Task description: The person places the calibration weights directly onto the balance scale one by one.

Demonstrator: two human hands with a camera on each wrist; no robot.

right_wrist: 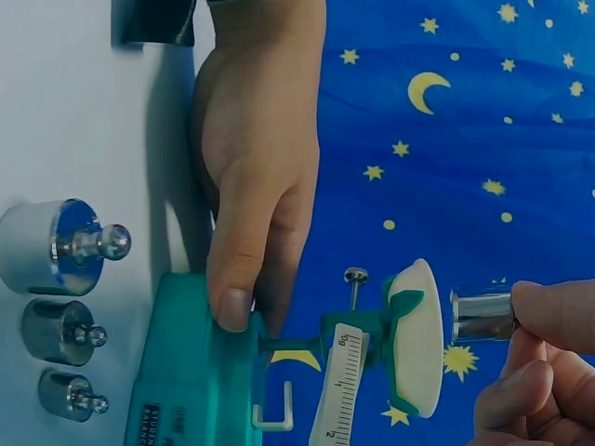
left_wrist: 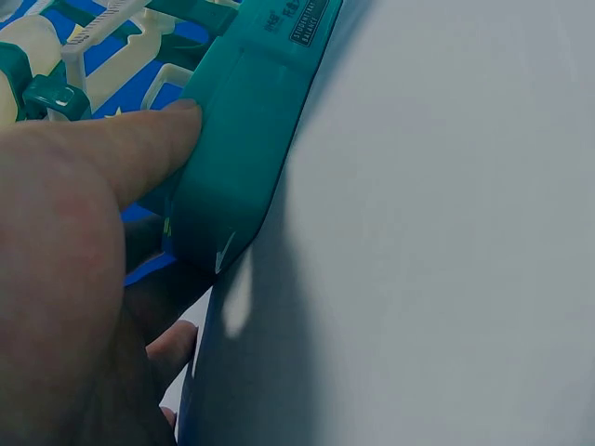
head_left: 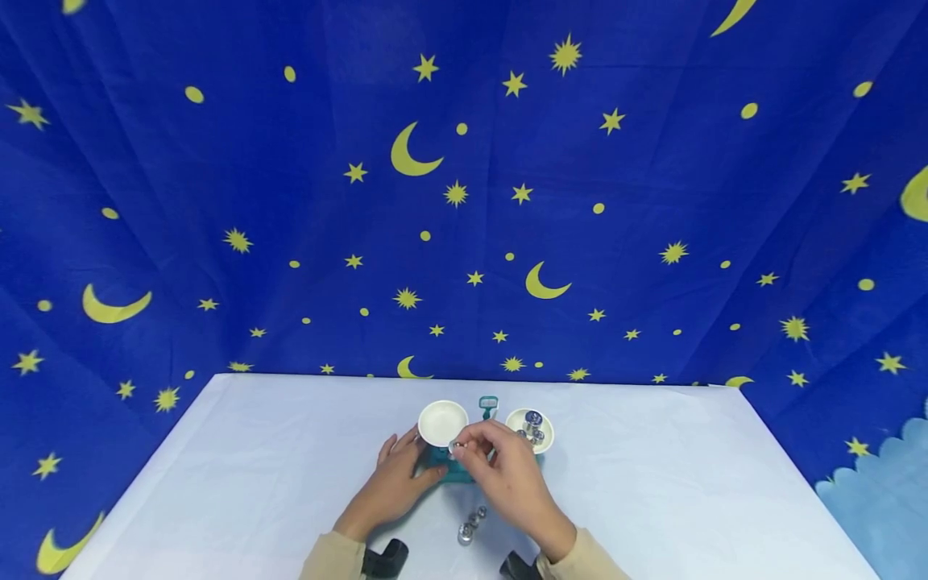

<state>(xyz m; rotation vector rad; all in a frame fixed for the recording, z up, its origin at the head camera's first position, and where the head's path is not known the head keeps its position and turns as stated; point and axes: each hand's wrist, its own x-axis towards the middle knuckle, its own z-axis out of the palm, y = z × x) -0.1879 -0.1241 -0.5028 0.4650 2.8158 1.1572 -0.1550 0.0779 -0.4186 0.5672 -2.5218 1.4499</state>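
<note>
A teal student balance (head_left: 457, 476) stands on the table with two white pans. My left hand (head_left: 394, 485) grips the left end of its base (left_wrist: 244, 139), thumb along the top edge and other fingers round the far side. Between the thumb and fingertips of my right hand (head_left: 513, 477) is pinched a small metal weight (right_wrist: 482, 316), held just above the left pan (right_wrist: 423, 339). That pan (head_left: 442, 419) holds nothing visible. Several metal weights (head_left: 534, 420) sit in the right pan (head_left: 548, 439), the biggest among smaller ones.
Three knobbed weights, the largest (head_left: 466, 533) closest to me, stand in a row on the white table (head_left: 290, 451) in front of the balance. A blue cloth (head_left: 464, 282) with yellow moons and stars hangs behind. Black straps (head_left: 386, 559) circle both wrists.
</note>
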